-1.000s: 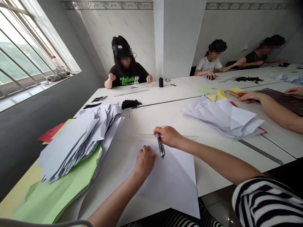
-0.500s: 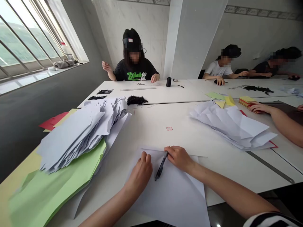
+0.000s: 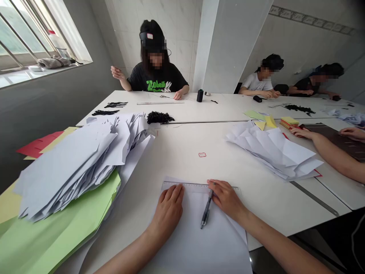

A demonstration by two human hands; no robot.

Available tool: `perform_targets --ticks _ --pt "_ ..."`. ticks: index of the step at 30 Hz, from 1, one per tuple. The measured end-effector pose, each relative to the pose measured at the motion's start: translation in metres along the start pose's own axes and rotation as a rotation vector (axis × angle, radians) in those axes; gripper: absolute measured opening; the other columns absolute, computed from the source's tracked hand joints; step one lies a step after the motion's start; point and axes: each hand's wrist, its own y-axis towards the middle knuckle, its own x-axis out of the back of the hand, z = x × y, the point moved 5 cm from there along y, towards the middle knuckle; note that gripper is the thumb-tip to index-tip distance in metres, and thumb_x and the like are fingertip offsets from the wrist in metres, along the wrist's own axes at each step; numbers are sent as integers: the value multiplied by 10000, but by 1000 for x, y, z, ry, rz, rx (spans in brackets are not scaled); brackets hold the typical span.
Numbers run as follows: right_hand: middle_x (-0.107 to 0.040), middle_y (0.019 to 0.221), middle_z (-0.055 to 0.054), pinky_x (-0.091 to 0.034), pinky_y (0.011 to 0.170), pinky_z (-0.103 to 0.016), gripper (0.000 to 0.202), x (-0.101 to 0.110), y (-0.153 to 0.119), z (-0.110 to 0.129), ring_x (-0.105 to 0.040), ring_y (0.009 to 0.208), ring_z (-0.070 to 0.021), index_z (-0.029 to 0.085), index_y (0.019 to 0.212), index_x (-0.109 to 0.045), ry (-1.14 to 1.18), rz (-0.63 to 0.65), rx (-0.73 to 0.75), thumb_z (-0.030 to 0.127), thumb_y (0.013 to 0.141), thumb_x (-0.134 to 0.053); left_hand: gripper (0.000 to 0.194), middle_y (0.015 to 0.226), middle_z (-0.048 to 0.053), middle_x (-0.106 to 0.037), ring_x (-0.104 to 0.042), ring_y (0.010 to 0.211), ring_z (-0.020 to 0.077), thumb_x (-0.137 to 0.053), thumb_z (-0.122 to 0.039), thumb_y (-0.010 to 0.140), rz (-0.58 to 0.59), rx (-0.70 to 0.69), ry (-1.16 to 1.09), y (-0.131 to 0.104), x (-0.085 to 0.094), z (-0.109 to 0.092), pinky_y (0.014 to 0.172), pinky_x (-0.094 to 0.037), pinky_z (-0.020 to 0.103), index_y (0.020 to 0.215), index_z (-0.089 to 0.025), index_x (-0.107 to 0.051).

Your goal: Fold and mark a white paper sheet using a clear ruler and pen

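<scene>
A clear ruler (image 3: 196,185) lies flat across the top of a white paper sheet (image 3: 199,243). My left hand (image 3: 170,207) rests on the ruler's left part, its fingers stretched out and lying flat, palm down. On the right, my right hand (image 3: 226,196) has its fingertips at the ruler and holds a dark pen (image 3: 205,213) between its fingers, the pen slanting down over the paper. The sheet's right edge looks slightly lifted beside my right forearm.
Left stand heaped white papers (image 3: 68,163) over green sheets (image 3: 65,224). At the right are folded white papers (image 3: 273,152) and a metal ruler (image 3: 315,198). Black cord (image 3: 159,117) lies beyond. One person (image 3: 156,74) sits opposite; another's hand (image 3: 302,132) rests at the right.
The ruler now lies flat, its markings showing. My left hand has flattened out onto it. My right hand has shifted slightly right with the pen. The view has turned a little.
</scene>
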Motion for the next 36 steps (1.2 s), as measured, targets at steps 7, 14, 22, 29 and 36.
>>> perform_targets --ticks 7,14,22,29,36 --pt "-643 1060 -52 -509 821 -383 406 22 -57 -32 -585 995 -199 218 1177 -491 -91 -90 -97 65 803 -459 513 1341 106 -410 -349 1249 287 -398 -36 756 2 38 -74 -3 0 4 968 -375 448 1230 -216 -481" --pt "-672 871 -33 -530 733 -322 341 25 -61 -30 -615 821 -178 229 1136 -533 -72 -139 -88 128 810 -545 518 1345 117 -352 -301 1272 287 -393 -53 771 28 38 -152 -2 3 5 979 -375 456 1254 -232 -450" --pt "-671 940 -31 -549 753 -337 413 23 -62 -30 -619 853 -177 249 1203 -492 2 -89 -32 110 815 -509 433 1290 123 -401 -324 1249 286 -393 -196 849 21 86 -155 2 5 9 989 -361 455 1279 -222 -431" --pt "-658 1031 -47 -543 797 -379 440 21 -62 -32 -604 944 -197 249 1230 -472 54 -34 -41 91 819 -470 420 1295 123 -413 -355 1228 286 -405 -309 866 32 129 -149 5 4 13 978 -375 453 1270 -204 -444" --pt "-659 1032 -38 -544 797 -373 448 21 -62 -33 -607 937 -190 256 1227 -473 62 -34 -65 78 815 -463 432 1330 132 -371 -335 1241 286 -405 -317 866 39 124 -147 6 6 14 986 -365 446 1279 -195 -430"
